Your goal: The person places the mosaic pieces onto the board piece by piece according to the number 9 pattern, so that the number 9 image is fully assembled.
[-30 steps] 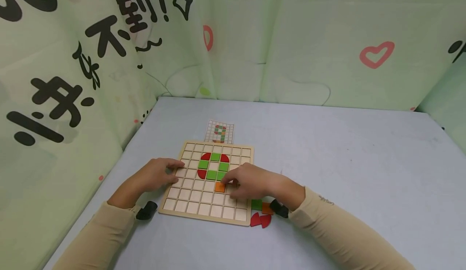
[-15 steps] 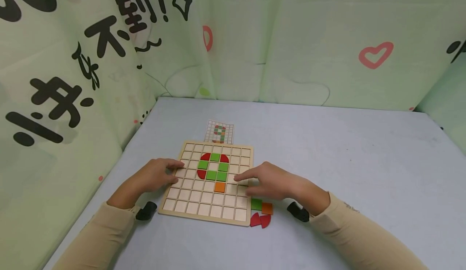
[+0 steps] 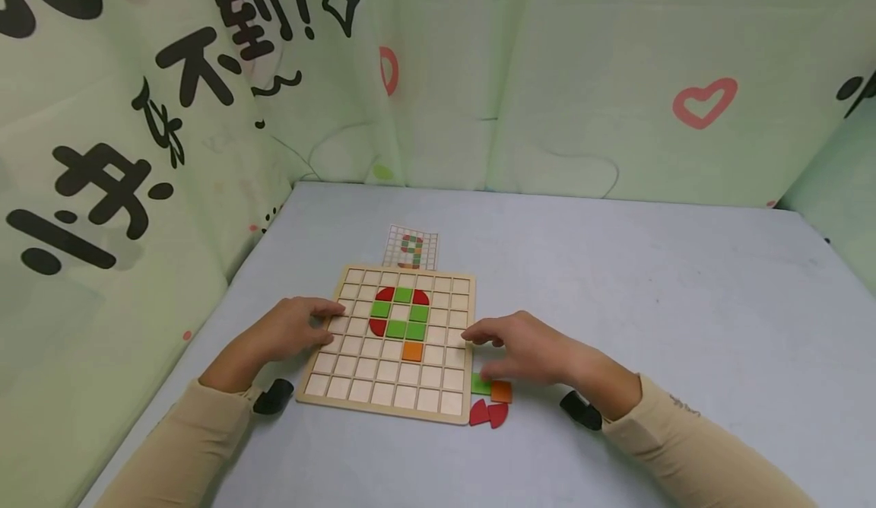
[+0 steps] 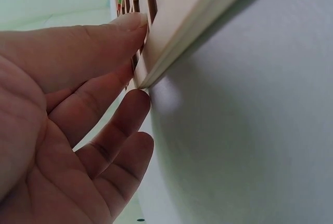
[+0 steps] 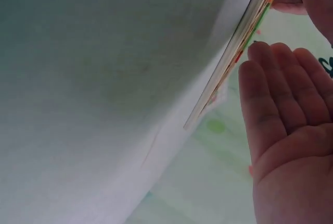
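Observation:
A wooden grid board (image 3: 379, 409) lies on the table, its cells partly filled with a ring of green squares (image 3: 414, 331) and red quarter-rounds (image 3: 377, 327). Below the ring sits a single orange square (image 3: 412, 351). My left hand (image 3: 290, 329) rests at the board's left edge, its thumb (image 4: 127, 26) on the frame and the lower fingers loosely spread beside it. At the right edge, my right hand (image 3: 530, 348) hovers with nothing in its fingers, the thumb overlapping a loose green square (image 3: 480, 386) in the head view.
Beside the green square lie a loose orange square (image 3: 502, 392) and red quarter-rounds (image 3: 498, 415), at the board's lower right. A printed pattern card (image 3: 390, 249) lies behind the board. Curtains (image 3: 568, 74) hang along the table's back and left.
My right hand has left the orange square on the board and moved right, off the grid to the loose pieces. My left hand has stayed at the board's edge.

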Available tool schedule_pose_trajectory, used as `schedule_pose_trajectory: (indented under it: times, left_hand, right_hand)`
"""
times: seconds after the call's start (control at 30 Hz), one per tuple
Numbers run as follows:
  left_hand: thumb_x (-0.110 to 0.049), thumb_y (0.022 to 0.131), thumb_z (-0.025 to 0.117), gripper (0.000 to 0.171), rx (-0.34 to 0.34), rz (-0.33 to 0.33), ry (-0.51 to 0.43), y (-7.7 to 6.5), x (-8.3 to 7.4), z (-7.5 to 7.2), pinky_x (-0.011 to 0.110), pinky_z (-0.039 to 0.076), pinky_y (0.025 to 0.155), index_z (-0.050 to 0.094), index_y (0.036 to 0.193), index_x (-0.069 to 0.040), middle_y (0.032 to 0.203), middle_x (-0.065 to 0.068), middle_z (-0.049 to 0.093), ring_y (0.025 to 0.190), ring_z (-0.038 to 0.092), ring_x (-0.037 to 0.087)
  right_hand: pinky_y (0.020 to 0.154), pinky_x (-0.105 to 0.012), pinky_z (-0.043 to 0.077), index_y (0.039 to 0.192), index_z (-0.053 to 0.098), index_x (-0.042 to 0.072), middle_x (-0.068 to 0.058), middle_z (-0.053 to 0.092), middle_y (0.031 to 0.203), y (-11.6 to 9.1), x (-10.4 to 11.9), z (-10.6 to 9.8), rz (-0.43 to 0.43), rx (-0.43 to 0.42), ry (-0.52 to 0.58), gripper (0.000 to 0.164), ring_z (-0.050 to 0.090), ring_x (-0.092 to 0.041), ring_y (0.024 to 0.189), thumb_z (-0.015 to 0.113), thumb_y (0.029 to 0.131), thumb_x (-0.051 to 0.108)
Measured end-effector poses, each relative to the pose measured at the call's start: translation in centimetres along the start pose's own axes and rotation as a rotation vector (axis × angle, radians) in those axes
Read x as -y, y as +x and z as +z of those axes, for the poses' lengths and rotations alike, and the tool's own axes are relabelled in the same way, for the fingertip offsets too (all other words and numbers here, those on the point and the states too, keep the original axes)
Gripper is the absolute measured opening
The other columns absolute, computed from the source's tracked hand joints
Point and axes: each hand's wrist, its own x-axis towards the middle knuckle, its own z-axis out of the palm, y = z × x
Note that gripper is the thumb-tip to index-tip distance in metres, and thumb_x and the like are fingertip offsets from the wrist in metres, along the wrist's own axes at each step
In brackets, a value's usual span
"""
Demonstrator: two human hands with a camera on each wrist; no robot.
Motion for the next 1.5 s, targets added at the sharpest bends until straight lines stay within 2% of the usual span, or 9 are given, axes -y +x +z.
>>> schedule_pose_trajectory:
  times: [0.3,0.6,1.03,1.3,1.5]
  left_hand:
    - [-0.012,0.091,0.073,0.049,0.003,-0.003,0.004,0.01,-0.11,-0.11,0.055,0.039,0.104,0.061,0.137,-0.005,0.143,0.020,0.053,0.137,0.039,0.042]
    - [-0.013,0.091,0.074,0.049,0.006,-0.018,-0.008,0.00,-0.09,-0.07,0.054,0.039,0.103,0.061,0.137,-0.006,0.144,0.020,0.052,0.137,0.039,0.041]
    - [-0.012,0.091,0.074,0.048,-0.001,-0.015,-0.005,-0.06,-0.11,0.01,0.053,0.040,0.102,0.061,0.137,-0.005,0.139,0.018,0.056,0.136,0.042,0.039]
    - [-0.013,0.090,0.074,0.049,0.002,-0.027,0.005,-0.01,-0.21,0.02,0.054,0.041,0.102,0.061,0.137,-0.006,0.141,0.019,0.054,0.136,0.041,0.041]
    - [-0.013,0.091,0.074,0.048,-0.005,-0.024,0.009,-0.02,-0.28,0.07,0.053,0.041,0.102,0.061,0.137,-0.005,0.140,0.018,0.056,0.137,0.041,0.041]
  right_hand:
    - [0.099,-0.043,0.048,0.132,0.064,0.010,0.000,0.067,0.123,0.26,0.13,0.58,0.043,0.002,-0.057,0.055,0.059,-0.023,0.117,0.083,0.081,0.020]
    - [0.098,-0.043,0.047,0.131,0.064,0.008,-0.001,0.067,0.123,0.32,0.45,0.78,0.003,0.020,-0.142,0.059,0.059,-0.023,0.113,0.086,0.079,0.024]
    - [0.099,-0.045,0.046,0.131,0.064,0.008,-0.002,0.066,0.125,0.33,0.62,0.88,0.010,0.024,-0.167,0.062,0.058,-0.024,0.114,0.087,0.078,0.026]
    - [0.098,-0.044,0.048,0.129,0.065,0.006,-0.003,0.067,0.122,0.39,0.59,0.88,-0.009,0.013,-0.168,0.057,0.060,-0.023,0.111,0.086,0.079,0.022]
    - [0.097,-0.043,0.049,0.127,0.066,0.005,-0.005,0.067,0.122,0.48,0.59,0.82,0.015,-0.002,-0.177,0.054,0.060,-0.024,0.110,0.086,0.080,0.020]
